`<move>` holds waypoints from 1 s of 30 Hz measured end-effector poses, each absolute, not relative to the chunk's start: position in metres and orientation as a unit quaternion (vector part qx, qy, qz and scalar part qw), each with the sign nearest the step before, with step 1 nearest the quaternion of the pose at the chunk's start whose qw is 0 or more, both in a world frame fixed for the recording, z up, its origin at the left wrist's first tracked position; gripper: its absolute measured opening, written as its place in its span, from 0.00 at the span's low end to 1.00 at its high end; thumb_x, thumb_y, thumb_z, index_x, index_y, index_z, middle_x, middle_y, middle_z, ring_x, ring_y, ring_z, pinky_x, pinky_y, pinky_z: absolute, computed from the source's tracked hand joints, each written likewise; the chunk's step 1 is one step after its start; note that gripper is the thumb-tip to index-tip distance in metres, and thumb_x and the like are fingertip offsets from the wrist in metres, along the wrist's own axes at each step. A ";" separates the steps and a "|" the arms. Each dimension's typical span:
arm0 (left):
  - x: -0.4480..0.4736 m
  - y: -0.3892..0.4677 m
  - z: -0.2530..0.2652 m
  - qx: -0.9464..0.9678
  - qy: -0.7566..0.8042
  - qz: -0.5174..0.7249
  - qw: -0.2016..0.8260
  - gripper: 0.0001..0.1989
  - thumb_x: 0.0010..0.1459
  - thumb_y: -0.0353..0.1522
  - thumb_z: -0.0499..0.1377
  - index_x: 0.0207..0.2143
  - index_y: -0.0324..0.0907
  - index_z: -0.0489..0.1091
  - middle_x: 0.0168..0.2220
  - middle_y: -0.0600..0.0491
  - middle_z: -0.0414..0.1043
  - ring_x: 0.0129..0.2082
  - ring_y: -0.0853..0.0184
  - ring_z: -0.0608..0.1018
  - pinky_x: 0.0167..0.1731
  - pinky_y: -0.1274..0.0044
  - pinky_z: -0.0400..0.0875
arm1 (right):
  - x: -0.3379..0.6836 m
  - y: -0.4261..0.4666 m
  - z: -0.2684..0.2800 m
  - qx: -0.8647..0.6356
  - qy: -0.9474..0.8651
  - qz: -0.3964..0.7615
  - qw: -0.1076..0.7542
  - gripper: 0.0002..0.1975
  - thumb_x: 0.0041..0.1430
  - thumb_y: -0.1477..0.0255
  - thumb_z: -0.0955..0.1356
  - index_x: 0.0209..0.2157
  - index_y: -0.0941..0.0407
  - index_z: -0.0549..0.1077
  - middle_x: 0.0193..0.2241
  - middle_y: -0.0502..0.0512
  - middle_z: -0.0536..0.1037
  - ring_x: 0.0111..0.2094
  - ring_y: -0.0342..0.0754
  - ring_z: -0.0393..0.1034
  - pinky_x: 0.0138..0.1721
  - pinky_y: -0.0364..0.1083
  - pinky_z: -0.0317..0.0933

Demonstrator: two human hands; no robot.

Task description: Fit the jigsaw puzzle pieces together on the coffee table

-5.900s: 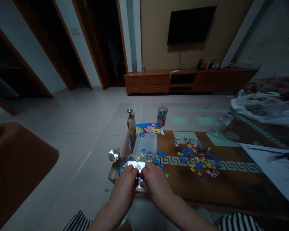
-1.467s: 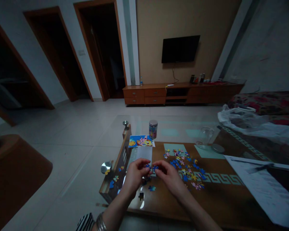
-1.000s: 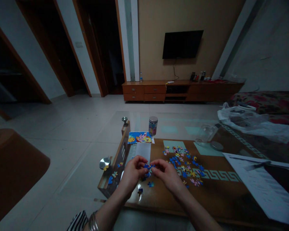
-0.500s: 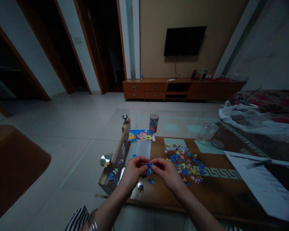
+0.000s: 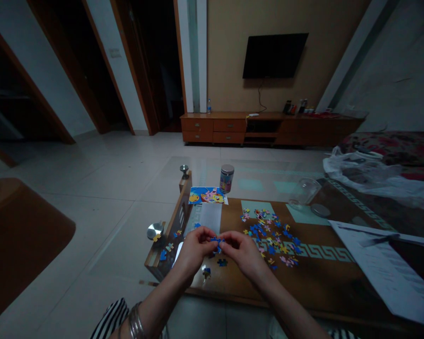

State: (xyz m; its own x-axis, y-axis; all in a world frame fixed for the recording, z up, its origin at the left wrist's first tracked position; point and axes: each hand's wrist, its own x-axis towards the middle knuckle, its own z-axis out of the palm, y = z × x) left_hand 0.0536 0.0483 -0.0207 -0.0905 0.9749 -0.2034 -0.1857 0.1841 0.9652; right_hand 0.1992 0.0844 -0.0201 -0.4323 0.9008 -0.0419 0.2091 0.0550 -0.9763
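Blue jigsaw pieces (image 5: 217, 240) are pinched between my two hands above the glass table. My left hand (image 5: 197, 247) is closed on their left side, thumb and forefinger together. On the other side, my right hand (image 5: 240, 248) pinches them with its thumb and fingertips. Whether the pieces are joined is too small to tell. A dark blue jigsaw piece (image 5: 222, 262) lies just below the hands, and a blue and yellow piece (image 5: 207, 272) rests nearer the front edge. To the right spreads a heap of loose jigsaw pieces (image 5: 268, 235) in blue, yellow and pink.
A cartoon picture card (image 5: 207, 195) lies beyond my hands, beside a lidded tin (image 5: 226, 179). Farther right are a clear jar (image 5: 305, 192) on its side, a round lid (image 5: 320, 210), a plastic bag (image 5: 360, 174) and white papers (image 5: 381, 268). Several pieces lie along the left.
The blue pieces between my fingertips have turned slightly, and my hands stay close together. The view has tipped down a little.
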 end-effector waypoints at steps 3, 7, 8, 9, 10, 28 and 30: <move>0.054 0.048 -0.020 0.375 0.527 0.522 0.556 0.13 0.37 0.34 0.65 0.27 0.38 0.66 0.20 0.57 0.65 0.20 0.72 0.67 0.22 0.78 0.60 | 0.200 0.084 -0.018 -0.415 -0.644 0.562 0.312 0.09 0.48 0.71 0.68 0.32 0.58 0.77 0.27 0.54 0.79 0.29 0.46 0.71 0.32 0.45 0.66; 0.056 0.047 -0.017 0.381 0.536 0.526 0.540 0.12 0.37 0.32 0.63 0.26 0.38 0.66 0.19 0.58 0.65 0.19 0.73 0.66 0.22 0.79 0.59 | 0.201 0.084 -0.016 -0.406 -0.655 0.555 0.314 0.10 0.49 0.70 0.67 0.33 0.57 0.77 0.30 0.54 0.79 0.32 0.48 0.72 0.35 0.46 0.66; 0.056 0.047 -0.016 0.382 0.537 0.525 0.538 0.12 0.37 0.31 0.63 0.27 0.38 0.66 0.19 0.58 0.65 0.19 0.73 0.66 0.22 0.79 0.58 | 0.201 0.084 -0.016 -0.404 -0.657 0.551 0.317 0.10 0.49 0.70 0.67 0.33 0.57 0.77 0.30 0.54 0.79 0.32 0.48 0.72 0.35 0.47 0.66; 0.057 0.046 -0.015 0.383 0.538 0.525 0.537 0.12 0.37 0.31 0.63 0.26 0.38 0.66 0.19 0.58 0.65 0.19 0.73 0.66 0.21 0.79 0.58 | 0.201 0.084 -0.016 -0.403 -0.659 0.548 0.321 0.10 0.49 0.70 0.67 0.33 0.57 0.77 0.29 0.55 0.79 0.32 0.48 0.72 0.35 0.47 0.66; 0.057 0.046 -0.014 0.384 0.537 0.525 0.538 0.11 0.38 0.31 0.63 0.26 0.38 0.66 0.18 0.58 0.65 0.19 0.74 0.65 0.21 0.80 0.58 | 0.201 0.083 -0.017 -0.402 -0.661 0.544 0.325 0.10 0.50 0.70 0.67 0.34 0.58 0.77 0.29 0.55 0.79 0.32 0.48 0.72 0.35 0.47 0.66; 0.053 0.050 -0.024 0.334 0.495 0.541 0.593 0.17 0.35 0.32 0.67 0.29 0.37 0.66 0.20 0.56 0.68 0.20 0.71 0.70 0.23 0.79 0.64 | 0.202 0.085 -0.020 -0.446 -0.680 0.487 0.317 0.08 0.50 0.72 0.66 0.32 0.59 0.75 0.25 0.53 0.76 0.27 0.46 0.69 0.30 0.44 0.62; 0.052 0.050 -0.025 0.348 0.501 0.542 0.578 0.15 0.36 0.32 0.66 0.28 0.38 0.66 0.20 0.57 0.67 0.20 0.72 0.69 0.22 0.79 0.63 | 0.202 0.085 -0.018 -0.447 -0.680 0.490 0.313 0.07 0.50 0.72 0.66 0.31 0.59 0.74 0.26 0.53 0.76 0.28 0.46 0.69 0.31 0.44 0.62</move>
State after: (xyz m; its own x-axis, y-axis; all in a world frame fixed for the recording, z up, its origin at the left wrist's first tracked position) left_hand 0.0523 0.0500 -0.0247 -0.0903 0.9754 -0.2011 -0.2778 0.1692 0.9456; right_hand 0.2022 0.0852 -0.0184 -0.4051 0.9142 -0.0121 0.3012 0.1209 -0.9459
